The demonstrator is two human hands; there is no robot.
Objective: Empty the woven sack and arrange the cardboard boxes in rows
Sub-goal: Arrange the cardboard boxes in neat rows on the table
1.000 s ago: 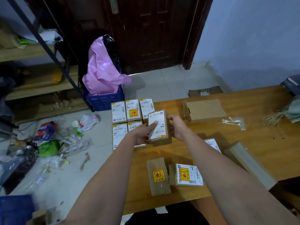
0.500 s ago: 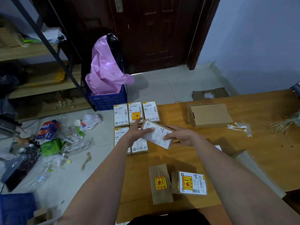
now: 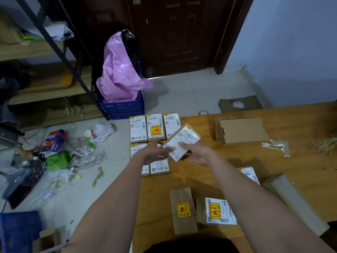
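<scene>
**Sixth box going into the second row**

While both hands hover over the far-left corner of the wooden table (image 3: 209,179), they share one small cardboard box (image 3: 182,141), label side up and turned askew to the rows beneath it. The left hand (image 3: 155,152) pinches its near-left end with thumb on the label, and the right hand (image 3: 197,154) grasps the near-right edge, fingers curled under. Holding it at two ends likely lets the person swing it square before setting it down.

Just below and beyond the hands lies the grid so far: a back row of three labelled boxes (image 3: 155,127) set side by side, edges touching, and a front row of two (image 3: 158,167) partly hidden by the left wrist. The free slot sits at the right end of the front row, under the held box, so that is probably where it belongs.

Nearer the person, two more boxes (image 3: 183,210) wait unsorted, one with a yellow fragile sticker on plain cardboard, and another labelled box (image 3: 249,174) peeks out past the right forearm. A larger plain carton (image 3: 242,130) rests well apart toward the table's far side. No woven sack is clearly identifiable in view. On the floor to the left are scattered litter (image 3: 60,152) and a blue crate (image 3: 122,106) holding a pink bag (image 3: 120,70).
</scene>
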